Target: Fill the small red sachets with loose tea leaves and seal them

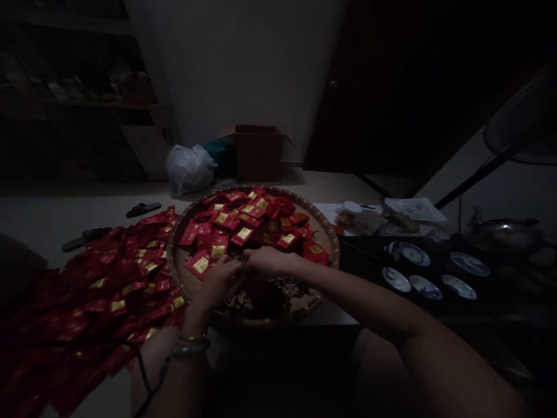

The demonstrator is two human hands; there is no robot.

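1. Over the near half of a round woven tray, the person's two hands come together, fingertips touching or nearly so.
2. The left hand has its fingers bent and drawn inward; the right hand curls its own toward them. How far either is open between finger and thumb, and what they have hold of, cannot be told: the fingers hide it and the light is dim.
3. Just beyond the hands, inside the tray, lies a heap of red packets with gold-coloured labels; some lie right beside the left hand.
4. Below the hands, dark leaf-like pieces are strewn over the tray's near part.
5. To the left of the hands, outside the tray, a wide pile of similar packets covers the floor, with a dark slipper near its far edge.
6. Round the left wrist, behind the hand, sit bangles.
7. To the right of the hands, a dark counter carries small blue-and-white dishes.
8. Well beyond the hands, a translucent plastic bag and an open cardboard box stand by the wall.
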